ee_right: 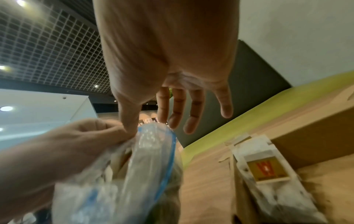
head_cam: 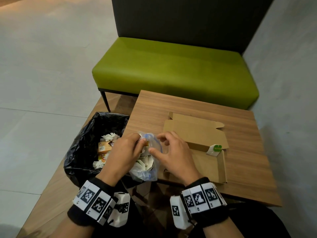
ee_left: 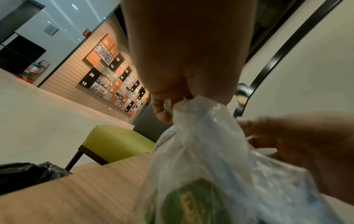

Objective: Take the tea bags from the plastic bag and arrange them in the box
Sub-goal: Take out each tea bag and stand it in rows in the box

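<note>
Left hand (head_cam: 122, 152): lower centre of the head view, pinching the gathered mouth of the plastic bag (head_cam: 145, 166).
Right hand (head_cam: 173, 154): just right of it, thumb at the bag's blue zip edge, fingers loosely spread, gripping nothing firmly.
Bag: soft, crinkly, likely slippery; held over the bench (head_cam: 240, 134) edge, tea bags (head_cam: 143, 163) inside.
Tea bags: light, papery, easily torn; best pinched by a corner or tag.
Box (head_cam: 205, 162): open cardboard, right of centre, one tea bag (head_cam: 214, 149) at its far rim.
Writing: green tag and red-on-yellow label, unreadable.
</note>
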Motion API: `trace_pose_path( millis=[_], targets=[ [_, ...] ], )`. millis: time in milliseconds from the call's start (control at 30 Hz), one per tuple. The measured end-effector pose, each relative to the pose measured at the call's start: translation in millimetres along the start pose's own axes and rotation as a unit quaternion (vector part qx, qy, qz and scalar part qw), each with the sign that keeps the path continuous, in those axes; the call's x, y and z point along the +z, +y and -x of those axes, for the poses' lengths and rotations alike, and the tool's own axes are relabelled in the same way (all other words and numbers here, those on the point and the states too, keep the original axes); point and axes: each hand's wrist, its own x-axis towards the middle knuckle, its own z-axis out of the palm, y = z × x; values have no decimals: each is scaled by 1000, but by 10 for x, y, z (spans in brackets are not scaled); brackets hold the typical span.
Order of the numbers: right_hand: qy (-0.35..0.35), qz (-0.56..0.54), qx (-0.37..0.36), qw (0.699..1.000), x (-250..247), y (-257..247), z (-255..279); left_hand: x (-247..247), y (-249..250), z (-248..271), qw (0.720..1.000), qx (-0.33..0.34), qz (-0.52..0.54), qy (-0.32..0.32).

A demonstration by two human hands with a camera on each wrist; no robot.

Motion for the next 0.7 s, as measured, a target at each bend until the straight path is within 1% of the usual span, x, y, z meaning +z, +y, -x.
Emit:
trace_pose_path(
  millis=[67, 133, 267, 300, 367, 400, 433, 500, 533, 567, 633, 700],
  targets=[
    [6, 57, -20, 998, 27, 16, 13, -29, 5, -8, 1000, 2, 29, -7],
    [31, 74, -30, 996, 36, 21, 1, -62, -1, -7, 999, 9, 38, -16],
    [110, 81, -46, 990, 25, 7, -16, -122, -54, 8, 999, 20, -25, -20],
    [130, 83, -55, 987, 27, -9, -21, -121, -78, 3, 999, 13, -21, -24],
    [156, 83, -73, 982, 47, -49, -18, -127, -84, -17, 998, -25, 52, -38],
    [157, 74, -81, 981, 64, -62, -14, -127, -65, -26, 994, -45, 91, -42],
    [141, 54, -87, 985, 81, -77, -7, -121, -45, -34, 991, -60, 115, -39],
    [60, 5, -84, 995, 116, -117, 23, -106, 10, -38, 989, -81, 122, -24],
    [14, 1, -74, 997, 122, -138, 40, -101, 40, -35, 989, -87, 121, -17],
    [-20, 21, -57, 998, 129, -152, 52, -98, 58, -31, 988, -91, 122, -8],
    [-46, 88, -23, 995, 132, -154, 74, -102, 69, -25, 988, -95, 125, 3],
    [-40, 134, 0, 990, 116, -164, 86, -110, 61, -10, 986, -99, 135, 2]
  ],
)
